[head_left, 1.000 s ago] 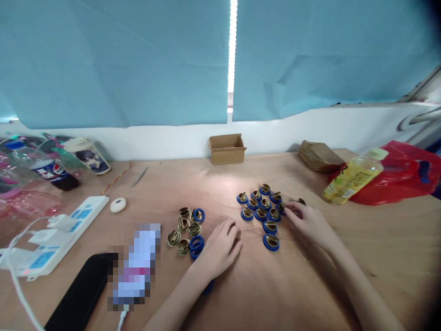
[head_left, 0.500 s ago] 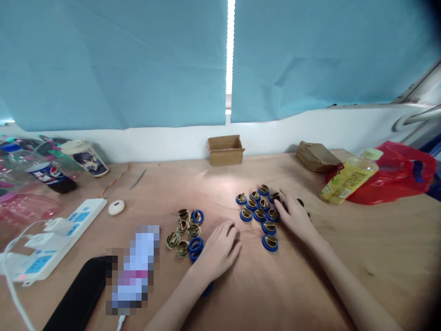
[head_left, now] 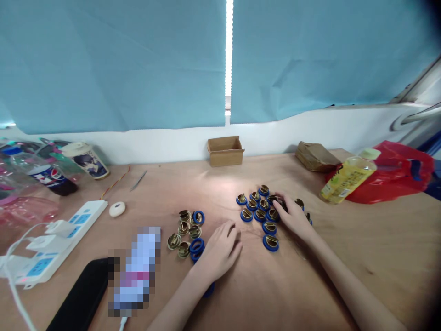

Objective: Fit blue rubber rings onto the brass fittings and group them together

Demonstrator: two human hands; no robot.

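My right hand (head_left: 292, 214) bends over a cluster of round brass-coloured metal pieces in blue rings (head_left: 260, 214). Its thumb and fingers close around a dark-looking metal piece (head_left: 272, 198) at the upper right of the cluster; the fingers partly hide it. More such pieces (head_left: 299, 202) show just beyond the knuckles. My left hand (head_left: 223, 246) rests on the table, fingers loosely bent and thumb apart, with nothing visible in it. Beside its wrist lie loose blue rings (head_left: 197, 246), partly covered by the hand. Several metal pieces without rings (head_left: 183, 227) sit left of them.
A small cardboard box (head_left: 225, 151) stands against the wall. At right are a brown paper packet (head_left: 316, 156), a yellow-labelled bottle (head_left: 349, 179) and a red bag (head_left: 396, 179). A power strip (head_left: 69, 239), phone (head_left: 138, 266), black object (head_left: 82, 294) and bottles (head_left: 51, 177) occupy the left.
My right hand has shifted slightly left and inward, so more of the metal pieces on its right side show. My left hand has stayed in place.
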